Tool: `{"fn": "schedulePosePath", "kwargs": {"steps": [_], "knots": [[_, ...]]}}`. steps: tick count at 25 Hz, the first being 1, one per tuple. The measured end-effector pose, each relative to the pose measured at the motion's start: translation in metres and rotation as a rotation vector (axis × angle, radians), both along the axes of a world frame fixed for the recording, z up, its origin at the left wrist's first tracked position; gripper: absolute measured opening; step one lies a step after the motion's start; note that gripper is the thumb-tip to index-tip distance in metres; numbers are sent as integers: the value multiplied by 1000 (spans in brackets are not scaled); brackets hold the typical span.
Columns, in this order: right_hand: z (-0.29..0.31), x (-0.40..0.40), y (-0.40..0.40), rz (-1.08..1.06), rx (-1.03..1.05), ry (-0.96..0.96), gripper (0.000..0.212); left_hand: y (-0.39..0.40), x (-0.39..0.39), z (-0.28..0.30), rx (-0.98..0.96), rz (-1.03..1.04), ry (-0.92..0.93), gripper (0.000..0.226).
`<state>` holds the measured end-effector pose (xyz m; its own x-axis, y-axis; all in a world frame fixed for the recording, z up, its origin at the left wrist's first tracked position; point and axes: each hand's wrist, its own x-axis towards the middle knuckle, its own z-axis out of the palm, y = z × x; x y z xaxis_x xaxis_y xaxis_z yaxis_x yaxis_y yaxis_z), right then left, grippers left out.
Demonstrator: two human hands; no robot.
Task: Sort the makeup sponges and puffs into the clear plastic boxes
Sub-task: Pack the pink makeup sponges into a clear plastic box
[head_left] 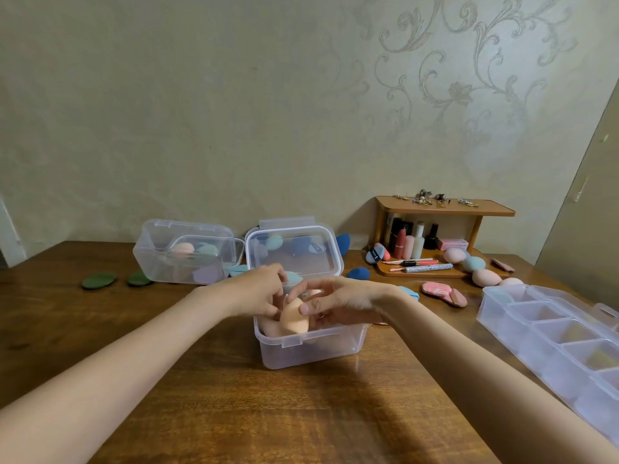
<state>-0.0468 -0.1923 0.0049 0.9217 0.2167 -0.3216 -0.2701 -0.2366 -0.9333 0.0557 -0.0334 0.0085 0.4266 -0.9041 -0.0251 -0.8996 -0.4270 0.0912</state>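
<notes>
A clear plastic box (313,351) stands open in the middle of the table, its lid (294,251) tipped up behind it. Both hands reach into it. My right hand (338,301) holds a peach egg-shaped sponge (294,318) over the box, thumb on its front. My left hand (259,289) touches the same sponge from the left with curled fingers. More peach sponges lie in the box beneath. A second clear box (187,252) at the back left holds pink, teal and lilac sponges. Loose sponges (482,269) and a pink puff (442,291) lie at the right.
A long clear compartment box (549,333) lies at the right edge. A wooden shelf (442,229) with lipsticks, bottles and jewellery stands at the back right. Two green flat puffs (114,280) lie at the left. Dark blue sponges (358,272) sit behind the lid.
</notes>
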Motion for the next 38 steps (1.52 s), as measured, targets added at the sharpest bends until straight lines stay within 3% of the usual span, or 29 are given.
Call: {"fn": "schedulePosePath", "kwargs": {"steps": [4, 7, 9, 12, 14, 18, 21, 24, 28, 30, 33, 35, 38], "knots": [[5, 2, 10, 11, -131, -7, 26, -7, 2, -7, -34, -4, -97, 18], [10, 7, 21, 22, -382, -29, 34, -9, 5, -12, -55, -16, -119, 21], [10, 12, 29, 25, -577, -75, 33, -9, 9, -13, -80, -7, -76, 20], [-2, 22, 44, 57, -897, -261, 11, -6, 16, -9, -56, 14, 70, 16], [-12, 28, 52, 81, -1032, -344, 24, -3, 18, -5, 33, -14, 131, 19], [-5, 21, 44, 168, -905, -230, 18, 4, 11, 2, 129, -29, 223, 28], [0, 13, 29, 223, -837, -173, 26, 5, 5, 6, 157, 12, 295, 26], [-3, 14, 21, 265, -794, -106, 27, 1, -2, 4, 190, 25, 221, 29], [0, 6, 9, 59, -392, -38, 22, -3, -10, 5, 153, 9, 185, 51], [3, 0, 7, -8, -170, -4, 23, -6, -13, 7, 178, -15, 171, 48], [20, -19, 0, 41, -150, -31, 28, -16, -20, 9, 252, -19, 100, 50], [39, -32, -23, -93, -182, -122, 25, -29, -28, 12, 297, -41, 58, 55], [53, -43, -75, -582, -328, -278, 19, -53, -43, 15, 313, -87, 11, 54]]}}
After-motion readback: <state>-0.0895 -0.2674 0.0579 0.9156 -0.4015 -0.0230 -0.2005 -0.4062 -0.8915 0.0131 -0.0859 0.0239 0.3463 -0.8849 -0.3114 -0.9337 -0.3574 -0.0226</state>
